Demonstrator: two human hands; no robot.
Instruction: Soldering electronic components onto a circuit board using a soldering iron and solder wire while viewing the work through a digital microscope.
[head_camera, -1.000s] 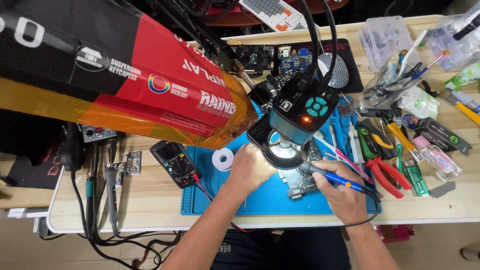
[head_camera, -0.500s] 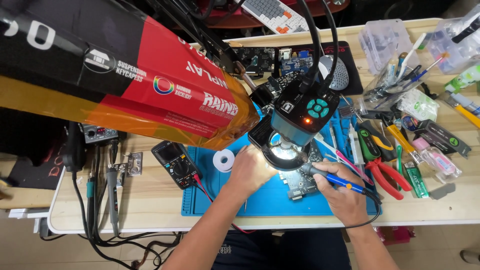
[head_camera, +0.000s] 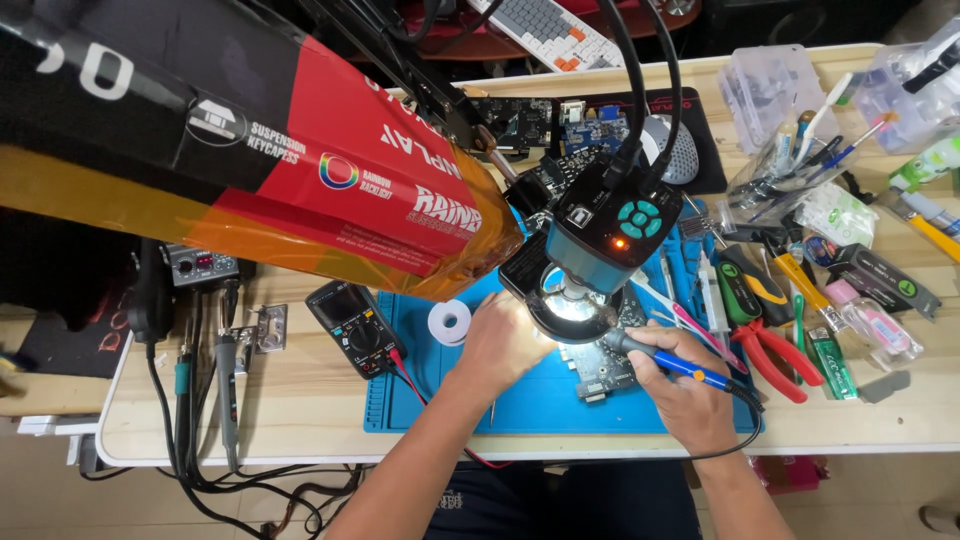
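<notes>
My right hand (head_camera: 690, 388) grips a blue and black soldering iron (head_camera: 668, 358), its tip pointing left under the lit ring lamp of a digital microscope (head_camera: 592, 250). A dark circuit board (head_camera: 608, 368) lies on the blue work mat (head_camera: 520, 395) below the lamp. My left hand (head_camera: 500, 340) rests on the mat beside the board, fingers curled at the lamp's edge; what it holds is hidden. A white solder roll (head_camera: 450, 322) sits just left of that hand.
A long red, black and orange box (head_camera: 250, 160) juts over the desk's left half. A black multimeter (head_camera: 355, 325) with red lead lies left of the mat. Pliers, tweezers, brushes and plastic boxes (head_camera: 770, 85) crowd the right side. Cables hang off the front left edge.
Nothing has visibly changed; both hands stay in place under the microscope, with only a slight shift of the head camera.
</notes>
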